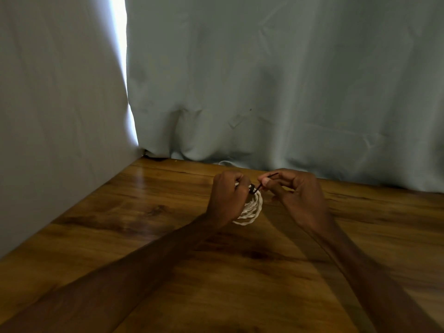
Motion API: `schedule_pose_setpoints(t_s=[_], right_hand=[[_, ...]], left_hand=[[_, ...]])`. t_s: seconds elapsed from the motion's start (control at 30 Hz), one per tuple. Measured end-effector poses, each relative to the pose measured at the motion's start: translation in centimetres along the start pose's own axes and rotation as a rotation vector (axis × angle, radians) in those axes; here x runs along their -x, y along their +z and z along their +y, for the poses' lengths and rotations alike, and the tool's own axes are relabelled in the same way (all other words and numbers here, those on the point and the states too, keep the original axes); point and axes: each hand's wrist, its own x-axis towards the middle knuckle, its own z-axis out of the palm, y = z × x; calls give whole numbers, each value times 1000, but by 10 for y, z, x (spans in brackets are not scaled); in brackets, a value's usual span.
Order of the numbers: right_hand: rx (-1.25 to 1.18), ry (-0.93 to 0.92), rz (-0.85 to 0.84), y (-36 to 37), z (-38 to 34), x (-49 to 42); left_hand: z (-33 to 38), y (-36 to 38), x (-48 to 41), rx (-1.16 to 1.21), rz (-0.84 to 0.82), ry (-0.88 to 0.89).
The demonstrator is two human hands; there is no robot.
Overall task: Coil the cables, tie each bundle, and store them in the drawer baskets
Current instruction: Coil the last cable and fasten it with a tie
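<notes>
The coil is off-white with a twisted, rope-like pattern. The tie on the coil is black. Under the coil, the table is warm brown woodgrain with darker streaks. Behind the coil, the curtain is plain pale grey-blue.

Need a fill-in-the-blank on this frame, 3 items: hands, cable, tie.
1. The left hand grips a coiled ____ cable.
2. The right hand pinches a thin tie whose colour is ____.
3. Both hands work over a ____ table.

Missing words: white; black; wooden.
</notes>
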Motion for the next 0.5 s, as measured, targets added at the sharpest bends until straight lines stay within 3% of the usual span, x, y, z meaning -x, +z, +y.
schedule_pose_setpoints(t_s=[0.3, 0.5], right_hand=[[252, -181, 37, 6, -6, 4], [236, -189, 34, 4, -6, 3]], left_hand=[[-4, 2, 1, 26, -12, 2], [-2, 4, 3, 55, -29, 5]])
